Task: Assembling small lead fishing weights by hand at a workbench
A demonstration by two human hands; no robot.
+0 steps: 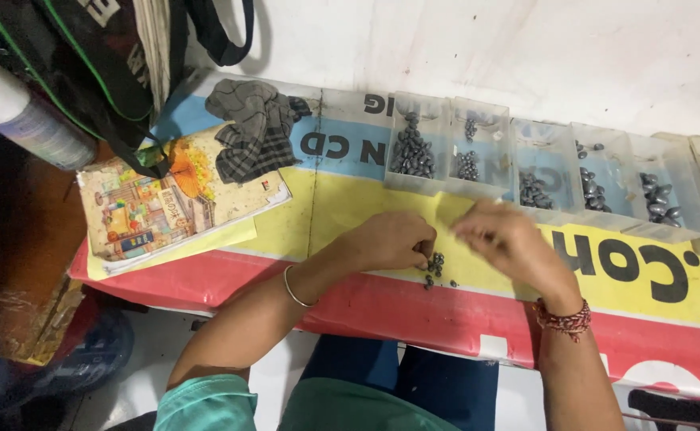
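Observation:
My left hand [391, 241] rests curled on the yellow band of the table cover, its fingertips touching a small pile of dark oval beads [434, 267]. My right hand [508, 243] hovers just right of the pile, blurred, fingers pinched together; whether a bead sits between them I cannot tell. Behind both hands runs a row of clear plastic compartments [494, 172] holding more dark beads, sorted in heaps.
A colourful illustrated booklet [154, 199] lies at the left with a grey checked cloth [250, 132] on it. A black bag [87, 56] and a white cylinder [23, 116] stand at far left. The white wall backs the compartments.

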